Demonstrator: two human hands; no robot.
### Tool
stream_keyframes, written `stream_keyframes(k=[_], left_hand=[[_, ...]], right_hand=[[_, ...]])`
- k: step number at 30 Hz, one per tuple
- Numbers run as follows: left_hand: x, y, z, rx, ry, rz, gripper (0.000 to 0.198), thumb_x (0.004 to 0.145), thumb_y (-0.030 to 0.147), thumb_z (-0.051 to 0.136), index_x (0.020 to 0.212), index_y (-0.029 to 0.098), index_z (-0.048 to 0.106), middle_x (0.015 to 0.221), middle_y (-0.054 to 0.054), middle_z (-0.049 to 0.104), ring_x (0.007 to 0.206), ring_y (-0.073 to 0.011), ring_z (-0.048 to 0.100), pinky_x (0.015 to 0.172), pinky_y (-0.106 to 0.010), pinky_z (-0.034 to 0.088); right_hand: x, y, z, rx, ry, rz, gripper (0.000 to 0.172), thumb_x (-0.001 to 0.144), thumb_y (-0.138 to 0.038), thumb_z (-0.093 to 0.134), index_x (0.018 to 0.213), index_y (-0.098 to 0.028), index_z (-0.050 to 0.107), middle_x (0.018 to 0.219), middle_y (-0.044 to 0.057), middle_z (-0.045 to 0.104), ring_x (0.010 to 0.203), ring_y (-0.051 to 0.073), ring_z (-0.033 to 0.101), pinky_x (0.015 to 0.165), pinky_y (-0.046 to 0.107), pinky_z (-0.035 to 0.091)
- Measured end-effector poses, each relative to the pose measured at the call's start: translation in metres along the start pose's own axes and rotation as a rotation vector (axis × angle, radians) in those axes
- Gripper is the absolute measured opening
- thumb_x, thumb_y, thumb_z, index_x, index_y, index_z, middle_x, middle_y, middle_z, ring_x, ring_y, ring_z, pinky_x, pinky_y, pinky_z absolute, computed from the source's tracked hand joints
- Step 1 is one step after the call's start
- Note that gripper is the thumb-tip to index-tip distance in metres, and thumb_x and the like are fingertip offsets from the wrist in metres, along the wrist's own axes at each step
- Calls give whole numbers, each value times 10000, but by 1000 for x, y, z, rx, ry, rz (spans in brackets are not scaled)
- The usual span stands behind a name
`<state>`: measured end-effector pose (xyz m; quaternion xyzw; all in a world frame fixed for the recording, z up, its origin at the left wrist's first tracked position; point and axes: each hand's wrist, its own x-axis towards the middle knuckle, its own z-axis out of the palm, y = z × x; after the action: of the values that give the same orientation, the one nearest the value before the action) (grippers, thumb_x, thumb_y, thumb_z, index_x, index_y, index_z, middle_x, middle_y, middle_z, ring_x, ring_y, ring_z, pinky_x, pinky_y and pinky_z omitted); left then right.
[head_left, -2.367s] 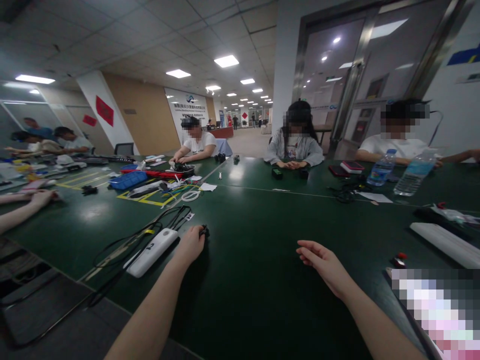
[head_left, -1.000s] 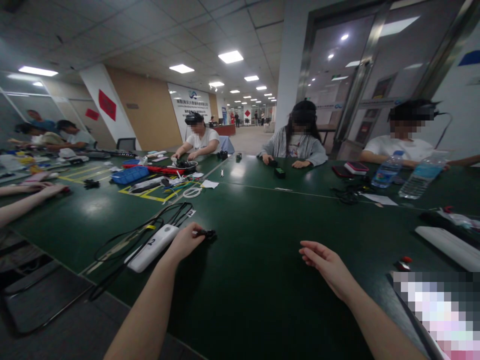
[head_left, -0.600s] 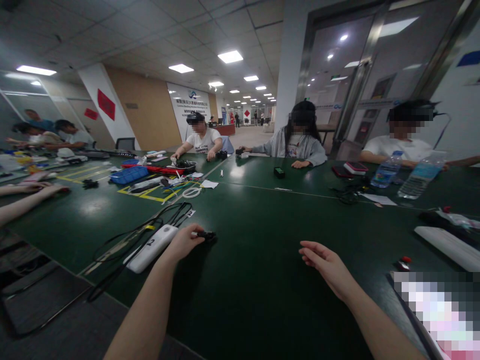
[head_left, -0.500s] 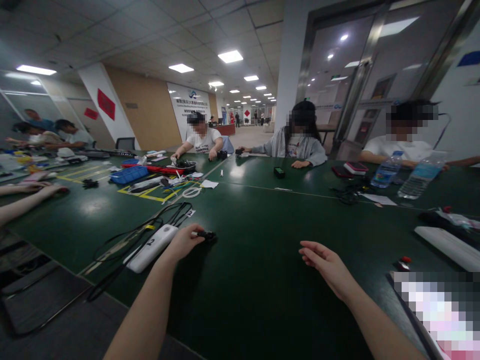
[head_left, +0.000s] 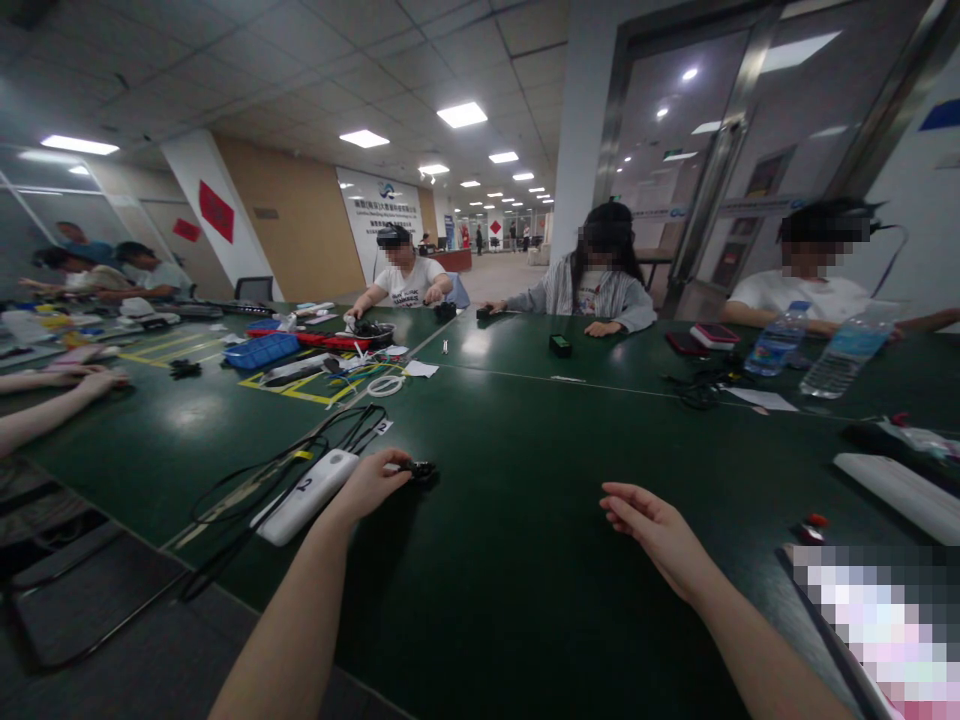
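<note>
My left hand [head_left: 381, 476] is closed, with thumb and fingers pinching one end of a small black object [head_left: 424, 471]. This object looks lumpy, rests on or just above the green table [head_left: 517, 560], and is too dark for me to name its kind. Just left of that wrist lies a white power strip [head_left: 307, 498] marked "2", with black cables [head_left: 259, 480] looped around it. My right hand [head_left: 646, 518] hovers over or rests at the table's right half, fingers stretched out loosely, holding nothing.
At the right are a white bar-shaped box [head_left: 896, 497], a blurred-out screen [head_left: 870, 630] and two water bottles [head_left: 838, 350]. A blue basket [head_left: 261, 350] and loose wires [head_left: 352, 378] lie to the left. Several people sit around; a co-worker's hands [head_left: 94, 380] show at far left.
My hands stay almost in place, the left one still pinching the black object, which appears slightly turned. The co-worker's hands at far left have shifted a little.
</note>
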<state>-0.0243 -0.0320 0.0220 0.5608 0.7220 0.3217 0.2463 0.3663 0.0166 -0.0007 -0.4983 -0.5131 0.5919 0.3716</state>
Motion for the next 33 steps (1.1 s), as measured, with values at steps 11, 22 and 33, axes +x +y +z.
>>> stream_keyframes(k=[11,22,33], left_hand=[[2,-1,2,11,-60,65,319,616,311,568,904,178,597,842,-42,666,772,-200,608,674,-287,455],[9,-12,7,119,-78,169,286,635,271,558,903,211,640,932,-40,628,819,-182,576,777,-291,433],[8,-8,6,94,-85,195,287,653,325,546,893,201,643,921,-41,630,829,-186,578,774,-287,432]], right_hand=[[4,6,-1,6,-3,-27,340,681,-367,597,993,-231,593,925,38,634,851,203,570,781,366,457],[-1,0,0,-9,-12,-3,339,694,-363,582,1006,-230,585,942,38,629,858,193,570,768,327,463],[1,0,0,-9,0,2,325,691,-353,587,993,-232,588,933,39,629,852,194,571,766,333,465]])
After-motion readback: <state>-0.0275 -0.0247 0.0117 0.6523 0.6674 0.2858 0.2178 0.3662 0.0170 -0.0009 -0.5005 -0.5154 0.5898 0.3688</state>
